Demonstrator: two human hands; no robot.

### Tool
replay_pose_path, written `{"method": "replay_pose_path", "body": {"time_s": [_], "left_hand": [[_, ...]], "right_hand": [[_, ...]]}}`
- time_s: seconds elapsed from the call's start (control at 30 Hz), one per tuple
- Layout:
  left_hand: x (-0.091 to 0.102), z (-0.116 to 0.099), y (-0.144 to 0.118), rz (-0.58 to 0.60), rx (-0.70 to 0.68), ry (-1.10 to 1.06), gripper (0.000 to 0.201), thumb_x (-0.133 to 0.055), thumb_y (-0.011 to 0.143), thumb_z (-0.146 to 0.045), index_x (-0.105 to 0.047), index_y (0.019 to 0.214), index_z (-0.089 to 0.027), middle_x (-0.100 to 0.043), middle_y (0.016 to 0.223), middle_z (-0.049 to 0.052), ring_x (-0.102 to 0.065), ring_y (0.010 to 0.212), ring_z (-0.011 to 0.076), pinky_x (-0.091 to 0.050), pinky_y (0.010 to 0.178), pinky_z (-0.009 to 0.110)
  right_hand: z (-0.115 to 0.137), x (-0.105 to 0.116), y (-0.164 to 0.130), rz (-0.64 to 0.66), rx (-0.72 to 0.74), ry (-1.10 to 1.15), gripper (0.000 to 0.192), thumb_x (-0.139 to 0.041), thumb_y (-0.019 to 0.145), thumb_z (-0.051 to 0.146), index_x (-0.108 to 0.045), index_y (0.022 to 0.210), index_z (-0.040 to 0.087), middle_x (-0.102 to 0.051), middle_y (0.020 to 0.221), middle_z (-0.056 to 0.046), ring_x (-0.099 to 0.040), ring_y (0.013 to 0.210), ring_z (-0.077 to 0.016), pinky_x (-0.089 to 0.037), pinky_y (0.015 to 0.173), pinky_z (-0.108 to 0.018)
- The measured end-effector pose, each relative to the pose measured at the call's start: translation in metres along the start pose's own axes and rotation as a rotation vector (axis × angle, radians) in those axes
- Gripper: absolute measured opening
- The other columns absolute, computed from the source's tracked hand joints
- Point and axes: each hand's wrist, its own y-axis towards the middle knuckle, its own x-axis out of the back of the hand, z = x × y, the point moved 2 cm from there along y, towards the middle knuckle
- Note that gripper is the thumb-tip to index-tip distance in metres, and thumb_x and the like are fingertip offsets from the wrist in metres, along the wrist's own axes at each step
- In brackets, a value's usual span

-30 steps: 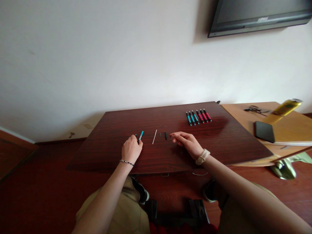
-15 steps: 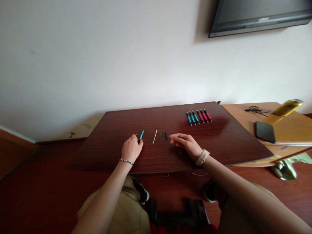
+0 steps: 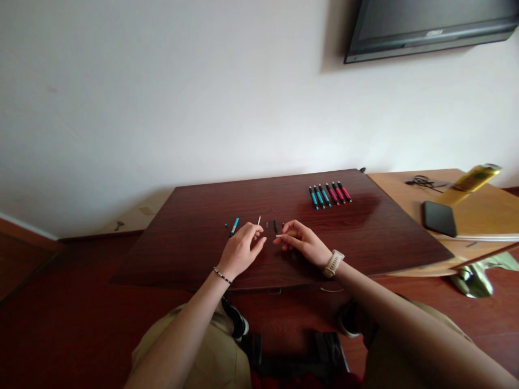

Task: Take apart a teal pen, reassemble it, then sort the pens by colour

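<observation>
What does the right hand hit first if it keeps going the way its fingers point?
The right hand points left, toward the left hand. Its fingertips pinch a small pale piece; the left hand's fingertips lie first in that line, across a narrow gap. Depth is unclear, so they may pass slightly offset.

The left hand (image 3: 241, 251) covers most of the thin white refill (image 3: 258, 220); only its far tip shows past the fingers. Whatever the right hand (image 3: 302, 244) pinches is too small to name. Just beyond both grips, the tiny dark bits (image 3: 275, 225) blur together. The wall screen (image 3: 430, 24) runs off the top edge.
</observation>
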Motion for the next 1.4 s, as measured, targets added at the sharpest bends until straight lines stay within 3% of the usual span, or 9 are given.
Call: {"method": "replay_pose_path", "body": {"time_s": [0.2, 0.43, 0.57, 0.7, 0.8, 0.9, 1.0, 1.2, 1.4], "left_hand": [[-0.015, -0.021, 0.005, 0.047, -0.143, -0.108, 0.012, -0.051, 0.105, -0.025, -0.061, 0.111, -0.024, -0.068, 0.110, 0.007, -0.067, 0.105, 0.0211, -0.055, 0.094, 0.035], [-0.013, -0.018, 0.011, -0.010, -0.176, -0.160, 0.012, -0.053, 0.104, -0.020, -0.065, 0.103, -0.023, -0.068, 0.101, 0.006, -0.066, 0.098, 0.0196, -0.054, 0.091, 0.034], [-0.004, -0.002, 0.014, -0.078, -0.109, -0.110, 0.023, -0.052, 0.103, -0.016, -0.068, 0.118, -0.025, -0.068, 0.107, 0.006, -0.067, 0.102, 0.0195, -0.055, 0.092, 0.034], [0.005, 0.026, 0.015, -0.104, -0.025, 0.007, 0.021, -0.053, 0.102, -0.016, -0.070, 0.110, -0.025, -0.068, 0.105, 0.006, -0.067, 0.098, 0.0201, -0.054, 0.091, 0.034], [0.010, 0.045, 0.016, -0.134, 0.036, 0.067, 0.022, -0.054, 0.100, -0.014, -0.066, 0.115, -0.024, -0.068, 0.099, 0.004, -0.067, 0.094, 0.0200, -0.054, 0.090, 0.034], [0.014, 0.058, 0.019, -0.151, 0.062, 0.114, 0.017, -0.055, 0.097, -0.013, -0.066, 0.106, -0.023, -0.068, 0.095, 0.004, -0.065, 0.091, 0.0200, -0.054, 0.087, 0.034], [0.014, 0.066, 0.022, -0.112, 0.047, 0.162, 0.017, -0.055, 0.095, -0.011, -0.068, 0.096, -0.023, -0.067, 0.100, 0.005, -0.064, 0.096, 0.0218, -0.054, 0.091, 0.037], [0.006, 0.075, 0.024, -0.019, 0.003, 0.202, 0.024, -0.053, 0.095, -0.010, -0.072, 0.096, -0.023, -0.066, 0.102, 0.007, -0.063, 0.100, 0.0242, -0.054, 0.095, 0.041], [0.004, 0.075, 0.027, -0.010, -0.009, 0.277, 0.030, -0.053, 0.093, -0.006, -0.069, 0.112, -0.022, -0.068, 0.101, 0.007, -0.062, 0.098, 0.0254, -0.053, 0.093, 0.042]], "right_hand": [[-0.004, -0.004, -0.002, 0.047, 0.053, -0.172, 0.032, -0.062, 0.100, 0.052, -0.052, 0.113, 0.024, -0.076, 0.084, -0.003, -0.070, 0.079, -0.0200, -0.051, 0.079, -0.034], [-0.003, -0.004, -0.001, 0.051, 0.072, -0.223, 0.030, -0.059, 0.102, 0.051, -0.052, 0.114, 0.023, -0.079, 0.089, -0.004, -0.072, 0.080, -0.0192, -0.053, 0.078, -0.033], [-0.004, -0.002, -0.001, 0.028, 0.085, -0.205, 0.029, -0.055, 0.104, 0.050, -0.052, 0.115, 0.023, -0.080, 0.105, -0.008, -0.074, 0.083, -0.0190, -0.056, 0.080, -0.035], [-0.005, -0.001, 0.000, -0.009, 0.078, -0.234, 0.029, -0.051, 0.105, 0.051, -0.054, 0.114, 0.023, -0.081, 0.104, -0.009, -0.074, 0.082, -0.0195, -0.058, 0.079, -0.037], [-0.005, -0.001, 0.000, -0.016, 0.072, -0.251, 0.028, -0.052, 0.105, 0.050, -0.055, 0.113, 0.023, -0.081, 0.104, -0.009, -0.074, 0.081, -0.0194, -0.058, 0.079, -0.037], [-0.004, -0.001, -0.001, -0.017, 0.063, -0.258, 0.028, -0.053, 0.105, 0.049, -0.054, 0.113, 0.023, -0.081, 0.103, -0.009, -0.074, 0.081, -0.0194, -0.058, 0.080, -0.037], [-0.005, 0.000, -0.001, -0.015, 0.062, -0.256, 0.027, -0.054, 0.104, 0.049, -0.054, 0.113, 0.023, -0.081, 0.102, -0.009, -0.074, 0.081, -0.0194, -0.058, 0.079, -0.037], [-0.006, 0.000, -0.002, -0.007, 0.062, -0.245, 0.025, -0.054, 0.105, 0.046, -0.054, 0.114, 0.023, -0.081, 0.102, -0.008, -0.074, 0.081, -0.0186, -0.057, 0.079, -0.036], [-0.005, 0.001, -0.003, -0.003, 0.067, -0.242, 0.024, -0.054, 0.105, 0.046, -0.054, 0.114, 0.023, -0.081, 0.102, -0.007, -0.074, 0.081, -0.0185, -0.057, 0.079, -0.035]]}}
